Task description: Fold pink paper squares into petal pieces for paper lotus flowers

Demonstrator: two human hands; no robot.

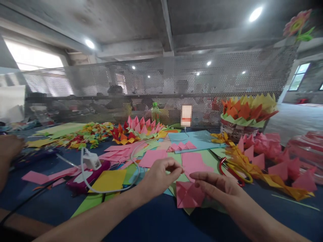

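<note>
My left hand is in the middle with thumb and fingertips pinched together. Whatever is between those tips, if anything, is too small to make out. To its right, my right hand has its thumb and fingers closed at the upper right edge of a folded pink paper square. Creases cross the square, which is near the table's front edge. Behind both hands lie flat pink paper sheets. A short row of folded pink paper points rests on a light blue sheet.
Red-and-yellow-handled scissors lie to the right, beside a chain of yellow folded paper. A purple power strip with a white cable stands left. Another person's hand shows at the left edge. A perforated metal screen rises behind.
</note>
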